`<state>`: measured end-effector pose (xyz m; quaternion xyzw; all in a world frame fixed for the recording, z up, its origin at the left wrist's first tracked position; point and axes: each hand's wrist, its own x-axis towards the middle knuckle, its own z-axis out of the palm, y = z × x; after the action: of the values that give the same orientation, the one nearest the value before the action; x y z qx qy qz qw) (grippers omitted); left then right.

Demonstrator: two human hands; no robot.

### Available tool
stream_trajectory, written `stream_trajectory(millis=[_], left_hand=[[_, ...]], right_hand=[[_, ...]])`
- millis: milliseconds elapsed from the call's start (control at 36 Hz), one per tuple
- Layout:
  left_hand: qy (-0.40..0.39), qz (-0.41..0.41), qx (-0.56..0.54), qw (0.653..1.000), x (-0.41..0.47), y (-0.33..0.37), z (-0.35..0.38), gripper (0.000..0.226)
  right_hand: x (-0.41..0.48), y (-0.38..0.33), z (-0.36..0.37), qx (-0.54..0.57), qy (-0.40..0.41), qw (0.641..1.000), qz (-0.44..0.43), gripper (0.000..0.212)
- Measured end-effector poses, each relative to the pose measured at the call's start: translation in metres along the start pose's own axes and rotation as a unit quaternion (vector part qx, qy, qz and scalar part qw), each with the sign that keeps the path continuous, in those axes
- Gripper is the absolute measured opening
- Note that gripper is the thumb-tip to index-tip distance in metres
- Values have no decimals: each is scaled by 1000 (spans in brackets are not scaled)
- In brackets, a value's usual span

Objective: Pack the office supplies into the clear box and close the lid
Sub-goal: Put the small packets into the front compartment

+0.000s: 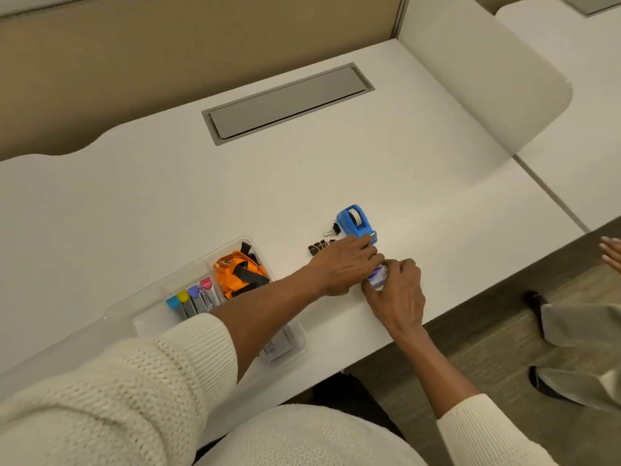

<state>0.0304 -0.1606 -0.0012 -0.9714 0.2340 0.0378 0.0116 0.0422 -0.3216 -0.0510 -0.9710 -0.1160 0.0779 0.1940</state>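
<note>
The clear box (295,334) sits at the desk's front edge, partly under my left forearm. Inside it lie an orange lanyard bundle (240,272), several markers with coloured caps (193,299) and a white packet (277,346). To the box's right, both hands meet over a small white and purple item (378,275). My left hand (342,265) reaches across and pinches its top. My right hand (398,294) grips it from the near side. A blue tape dispenser (356,223) stands just beyond my left hand, with black binder clips (319,247) to its left.
The clear lid (67,341) lies left of the box, under my left sleeve. A grey cable hatch (285,102) is set into the desk at the back. Another person's hand (611,252) and legs (578,334) show at the right edge, off the desk.
</note>
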Motion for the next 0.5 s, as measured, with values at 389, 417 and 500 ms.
stream_trajectory(millis=[389, 417, 500], left_hand=[[25, 21, 52, 998, 9, 11, -4, 19], [33, 11, 47, 998, 6, 13, -9, 21], [72, -45, 24, 996, -9, 21, -20, 20]], right_hand=[[-15, 40, -40, 2, -14, 997, 75, 59], [-14, 40, -42, 6, -11, 997, 78, 58], [-11, 35, -47, 26, -4, 997, 69, 57]])
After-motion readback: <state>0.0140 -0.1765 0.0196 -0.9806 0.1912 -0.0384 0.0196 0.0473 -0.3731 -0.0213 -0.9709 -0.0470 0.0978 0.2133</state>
